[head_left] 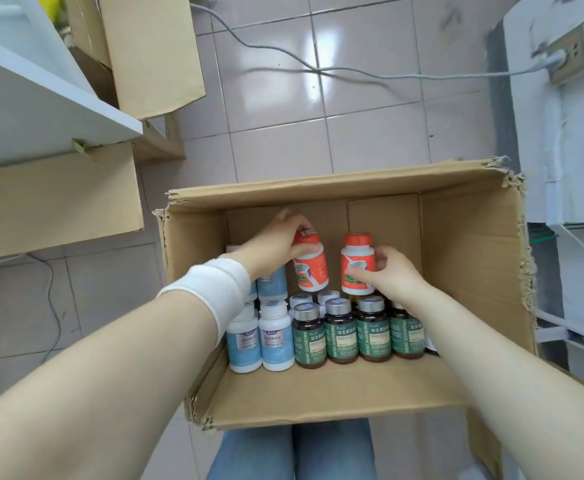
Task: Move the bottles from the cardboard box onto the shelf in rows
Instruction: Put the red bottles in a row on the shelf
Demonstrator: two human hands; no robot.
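A box sits open on the floor, just beyond the person's legs. Inside, bottles stand in rows against the near wall, towards the left. Behind them, both hands reach in. The left hand grips the left bottle and the right hand grips the right bottle, side by side. A shelf lies left of the box, with one carton below it and another carton farther back. A cable crosses the floor beyond the box to a socket at right.
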